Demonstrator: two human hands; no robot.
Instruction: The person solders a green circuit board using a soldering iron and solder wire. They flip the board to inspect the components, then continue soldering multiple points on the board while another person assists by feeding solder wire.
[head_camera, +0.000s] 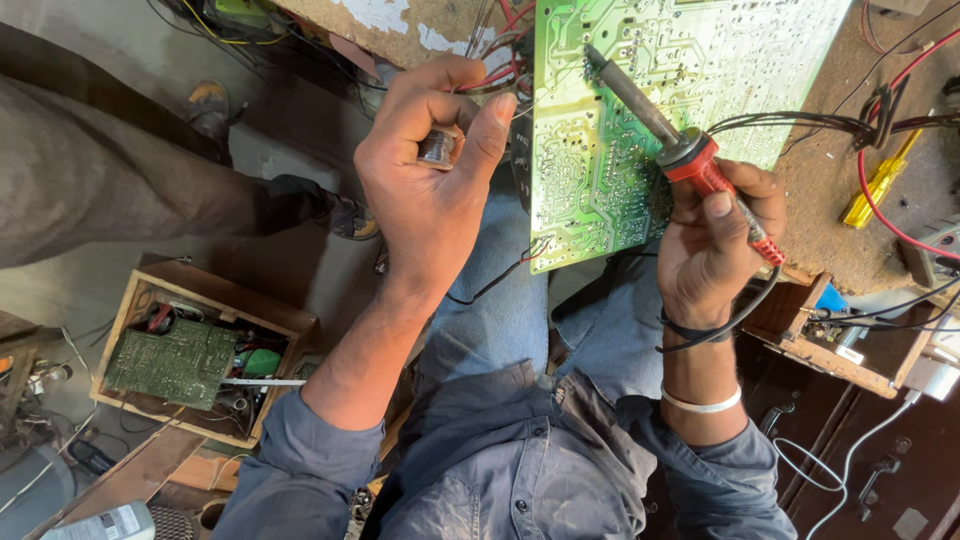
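Our left hand (430, 170) is raised with the wrist bent back, thumb and fingers curled shut in a pinch, forearm bare below a rolled sleeve. Our right hand (715, 235) is closed in a fist-like grip, thumb on top, bands around its wrist.
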